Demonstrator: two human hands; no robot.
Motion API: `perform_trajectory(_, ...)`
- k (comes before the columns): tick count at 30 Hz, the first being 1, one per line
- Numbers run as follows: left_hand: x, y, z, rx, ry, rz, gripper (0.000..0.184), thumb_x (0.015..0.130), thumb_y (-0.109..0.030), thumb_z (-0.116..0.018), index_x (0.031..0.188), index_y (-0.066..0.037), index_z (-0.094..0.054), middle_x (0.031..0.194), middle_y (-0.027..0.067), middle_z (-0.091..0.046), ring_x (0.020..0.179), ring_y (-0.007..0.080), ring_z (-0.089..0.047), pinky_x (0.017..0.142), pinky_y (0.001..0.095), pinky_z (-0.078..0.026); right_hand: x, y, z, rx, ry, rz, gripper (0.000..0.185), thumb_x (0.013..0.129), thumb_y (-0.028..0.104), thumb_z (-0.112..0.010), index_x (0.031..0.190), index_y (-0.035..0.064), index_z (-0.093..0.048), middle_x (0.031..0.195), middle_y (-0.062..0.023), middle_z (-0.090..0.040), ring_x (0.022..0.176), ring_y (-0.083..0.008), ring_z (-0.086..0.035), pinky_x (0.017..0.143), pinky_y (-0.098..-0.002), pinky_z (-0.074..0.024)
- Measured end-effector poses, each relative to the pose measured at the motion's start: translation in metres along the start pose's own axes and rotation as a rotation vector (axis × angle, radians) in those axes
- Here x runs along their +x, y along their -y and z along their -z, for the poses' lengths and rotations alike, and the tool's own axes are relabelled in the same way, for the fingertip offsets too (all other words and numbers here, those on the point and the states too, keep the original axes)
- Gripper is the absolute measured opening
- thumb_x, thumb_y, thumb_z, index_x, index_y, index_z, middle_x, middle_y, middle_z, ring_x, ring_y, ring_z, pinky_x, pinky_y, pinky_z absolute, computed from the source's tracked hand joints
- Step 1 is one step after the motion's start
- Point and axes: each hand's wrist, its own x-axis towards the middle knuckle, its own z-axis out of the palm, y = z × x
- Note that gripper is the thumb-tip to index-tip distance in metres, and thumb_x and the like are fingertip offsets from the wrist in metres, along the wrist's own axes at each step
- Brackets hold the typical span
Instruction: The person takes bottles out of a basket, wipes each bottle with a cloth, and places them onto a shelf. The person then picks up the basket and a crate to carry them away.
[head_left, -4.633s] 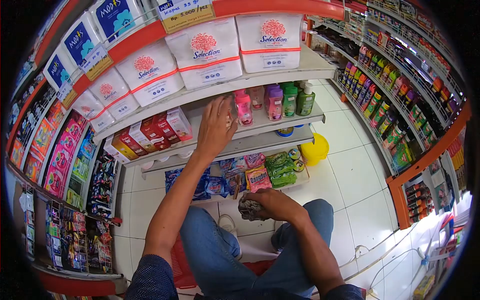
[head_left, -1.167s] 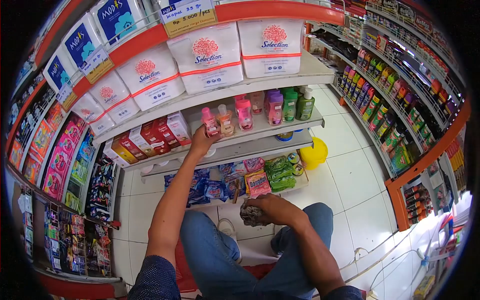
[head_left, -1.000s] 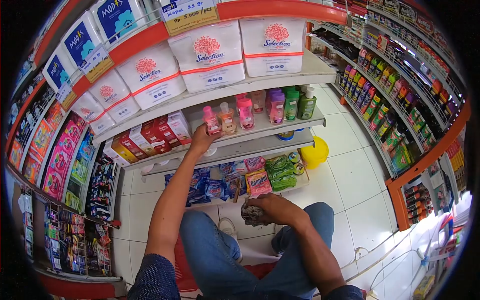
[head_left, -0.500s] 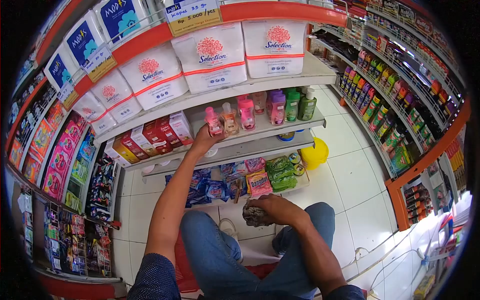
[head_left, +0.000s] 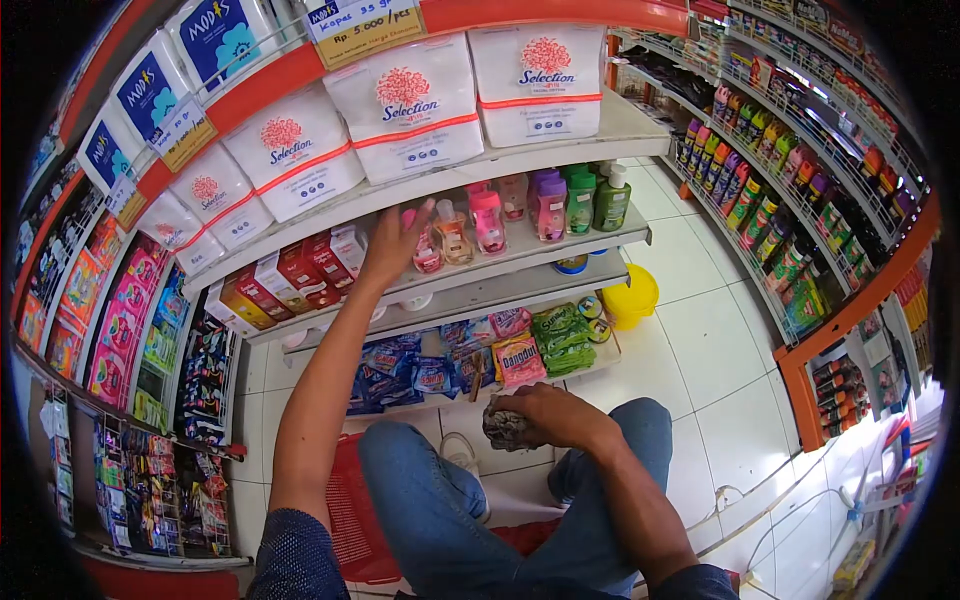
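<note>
My left hand (head_left: 393,247) reaches over the middle shelf with its fingers apart, beside a pink bottle (head_left: 428,252) at the left end of the bottle row. An orange bottle (head_left: 455,238) and another pink bottle (head_left: 489,225) stand just to the right. Left of the hand lie red and white boxes (head_left: 310,270). A crumpled grey cloth (head_left: 505,425) is gripped in my right hand (head_left: 550,412), above my knees. Purple bottles (head_left: 551,208) and green bottles (head_left: 580,203) stand farther right.
White cotton packs (head_left: 404,100) fill the shelf above. Detergent packets (head_left: 430,375) lie on the lowest shelf, with a yellow bucket (head_left: 630,298) at its right end. A red basket (head_left: 352,520) is on the floor by my left leg. Shelves of spray cans (head_left: 745,200) stand at the right.
My left hand has let go of the pink bottle, opened and moved slightly up and left. The bottle remains beside the orange one. My right hand still grips the cloth at about the same place.
</note>
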Motion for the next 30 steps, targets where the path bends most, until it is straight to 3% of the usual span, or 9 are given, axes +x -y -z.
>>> perform_trajectory(3, 0.012, -0.018, -0.008, 0.131, 0.101, -0.045, 0.07, 0.102, -0.051, -0.05, 0.148, 0.0, -0.042, 0.147, 0.0284, -0.047, 0.14, 0.0413, -0.041, 0.117, 0.0416, -0.031, 0.001, 0.0, 0.0, 0.003, -0.004, -0.004, 0.057, 0.075, 0.014, -0.08, 0.129, 0.0115, -0.063, 0.108, -0.0202, -0.069, 0.102, -0.0403, -0.067, 0.09, -0.0472, -0.0538)
perform_trajectory(7, 0.023, -0.034, -0.029, 0.347, 0.036, -0.204, 0.067, 0.102, -0.051, -0.049, 0.143, 0.001, -0.047, 0.139, 0.0321, -0.052, 0.132, 0.0465, -0.048, 0.113, 0.0477, -0.037, -0.002, 0.001, 0.005, -0.003, 0.009, -0.014, 0.057, 0.076, 0.013, -0.078, 0.131, 0.0114, -0.062, 0.109, -0.0204, -0.068, 0.102, -0.0398, -0.067, 0.091, -0.0473, -0.0533)
perform_trajectory(10, 0.027, -0.042, -0.037, 0.606, -0.028, -0.346, 0.053, 0.102, -0.044, -0.05, 0.132, -0.002, -0.057, 0.128, 0.0271, -0.061, 0.118, 0.0459, -0.058, 0.101, 0.0531, -0.046, -0.001, -0.002, 0.0, -0.007, 0.025, -0.062, 0.054, 0.079, 0.014, -0.077, 0.13, 0.0174, -0.06, 0.112, -0.0164, -0.069, 0.107, -0.0386, -0.064, 0.093, -0.0471, -0.0513)
perform_trajectory(14, 0.034, -0.047, -0.044, 0.634, -0.015, -0.495, 0.047, 0.102, -0.04, -0.049, 0.131, -0.004, -0.059, 0.126, 0.025, -0.063, 0.115, 0.0437, -0.06, 0.1, 0.0532, -0.047, -0.003, -0.005, 0.001, 0.023, -0.013, -0.026, 0.055, 0.078, 0.014, -0.079, 0.129, 0.0171, -0.061, 0.11, -0.0165, -0.069, 0.106, -0.0389, -0.064, 0.093, -0.0472, -0.0517)
perform_trajectory(23, 0.051, -0.041, -0.05, 0.623, 0.142, -0.454, 0.046, 0.102, -0.036, -0.049, 0.134, -0.003, -0.058, 0.133, 0.0256, -0.059, 0.123, 0.0433, -0.055, 0.104, 0.0485, -0.045, -0.002, -0.009, -0.001, 0.047, -0.027, 0.007, 0.054, 0.077, 0.014, -0.08, 0.128, 0.0169, -0.061, 0.107, -0.0166, -0.069, 0.105, -0.039, -0.065, 0.091, -0.0473, -0.0522)
perform_trajectory(27, 0.068, -0.019, -0.055, 0.785, 0.122, -0.666, 0.047, 0.102, -0.037, -0.05, 0.134, -0.004, -0.058, 0.136, 0.0248, -0.058, 0.124, 0.0416, -0.055, 0.106, 0.0454, -0.044, -0.003, -0.01, -0.001, 0.04, -0.057, 0.044, 0.055, 0.077, 0.015, -0.08, 0.128, 0.0168, -0.06, 0.106, -0.0165, -0.069, 0.103, -0.0396, -0.066, 0.09, -0.0474, -0.0528)
perform_trajectory(30, 0.07, -0.031, -0.051, 0.46, 0.208, -0.513, 0.041, 0.099, -0.036, -0.056, 0.128, -0.007, -0.063, 0.126, 0.0218, -0.064, 0.114, 0.0429, -0.06, 0.1, 0.0482, -0.047, -0.004, -0.009, 0.0, 0.046, -0.078, 0.053, 0.055, 0.076, 0.014, -0.08, 0.128, 0.016, -0.061, 0.106, -0.0172, -0.07, 0.1, -0.0397, -0.066, 0.089, -0.047, -0.0531)
